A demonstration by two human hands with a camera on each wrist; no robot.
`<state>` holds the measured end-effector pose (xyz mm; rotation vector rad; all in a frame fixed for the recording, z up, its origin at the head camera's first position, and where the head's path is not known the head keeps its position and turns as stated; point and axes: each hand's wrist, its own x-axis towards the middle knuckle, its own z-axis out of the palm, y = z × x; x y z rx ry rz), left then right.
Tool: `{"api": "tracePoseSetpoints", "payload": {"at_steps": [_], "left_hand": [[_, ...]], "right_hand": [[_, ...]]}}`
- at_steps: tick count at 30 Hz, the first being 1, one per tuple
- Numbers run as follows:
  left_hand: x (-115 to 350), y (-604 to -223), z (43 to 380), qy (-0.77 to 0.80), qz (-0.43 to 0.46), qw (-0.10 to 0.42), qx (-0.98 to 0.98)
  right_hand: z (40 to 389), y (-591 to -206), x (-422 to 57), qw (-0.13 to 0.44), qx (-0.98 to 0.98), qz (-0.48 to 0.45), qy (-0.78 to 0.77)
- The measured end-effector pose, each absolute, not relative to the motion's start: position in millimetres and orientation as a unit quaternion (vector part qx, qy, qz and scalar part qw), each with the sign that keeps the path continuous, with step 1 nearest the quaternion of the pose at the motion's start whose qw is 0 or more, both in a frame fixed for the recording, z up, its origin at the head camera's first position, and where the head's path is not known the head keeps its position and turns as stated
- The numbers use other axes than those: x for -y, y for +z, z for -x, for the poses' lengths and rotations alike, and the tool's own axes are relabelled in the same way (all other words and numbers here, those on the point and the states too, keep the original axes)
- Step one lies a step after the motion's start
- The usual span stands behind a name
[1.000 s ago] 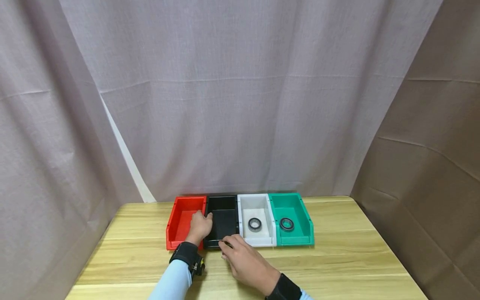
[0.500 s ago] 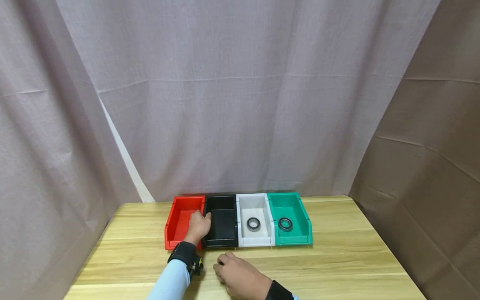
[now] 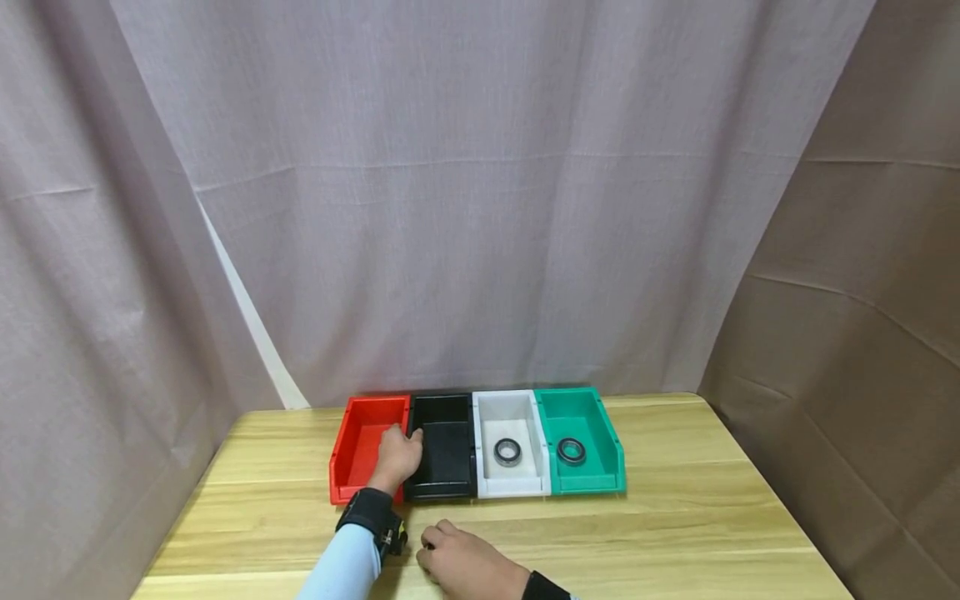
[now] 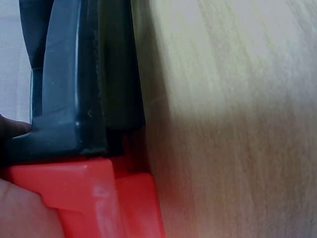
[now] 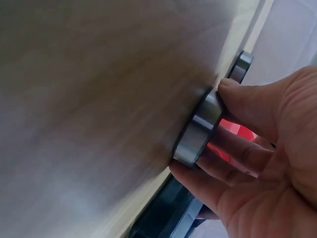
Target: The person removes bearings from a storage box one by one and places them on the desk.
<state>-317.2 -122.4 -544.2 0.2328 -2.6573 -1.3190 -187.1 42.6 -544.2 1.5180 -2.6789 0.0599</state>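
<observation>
My left hand (image 3: 397, 457) grips the adjoining walls of the red bin (image 3: 362, 437) and the black bin (image 3: 444, 450). In the left wrist view, its thumb (image 4: 15, 128) lies by the black bin wall, and the rest of the hand by the red one. On the near side of the bins is my right hand (image 3: 472, 562), pinching a ball bearing (image 5: 200, 130) between thumb and fingers, close over the table in the right wrist view. Beyond the thumb, a second bearing (image 5: 241, 67) shows there. In the head view, the right hand mostly hides the held bearing.
To the right of the black bin, a white bin (image 3: 491, 421) holds one bearing (image 3: 507, 452), and a green bin (image 3: 600, 454) holds another bearing (image 3: 572, 452). All the bins stand in a row near the back edge of the wooden table (image 3: 675, 533), before a curtain (image 3: 465, 250).
My right hand has drawn back from the front of the black bin, toward the table's near side and slightly left. The left hand keeps its grip on the bin walls.
</observation>
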Motion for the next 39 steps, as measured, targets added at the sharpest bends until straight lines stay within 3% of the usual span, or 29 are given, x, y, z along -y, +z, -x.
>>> {"api": "tracePoseSetpoints", "payload": {"at_steps": [11,17,25,28,30,35,39], "left_hand": [[118,-541,316,-0.450,-0.082,0.069,0.886],[121,-557,326,-0.442,-0.075,0.082,0.890],[116,-537,315,-0.442,-0.084,0.065,0.891],[115,-541,314,-0.431,-0.080,0.086,0.895],[115,-542,313,-0.429,-0.079,0.097,0.895],[119,-550,319,-0.423,-0.098,0.107,0.895],[128,-576,337,-0.406,-0.118,0.115,0.899]], "right_hand": [[189,-539,-43,-0.025,0.883,-0.465,0.057],[189,-539,-42,-0.026,0.883,-0.465,0.062],[191,-535,-49,-0.042,0.877,-0.472,0.073],[192,-530,-57,-0.056,0.877,-0.464,0.106],[192,-527,-64,-0.049,0.879,-0.456,0.129],[195,-510,-81,0.029,0.886,-0.435,0.155],[200,-497,-95,0.051,0.904,-0.391,0.168]]}}
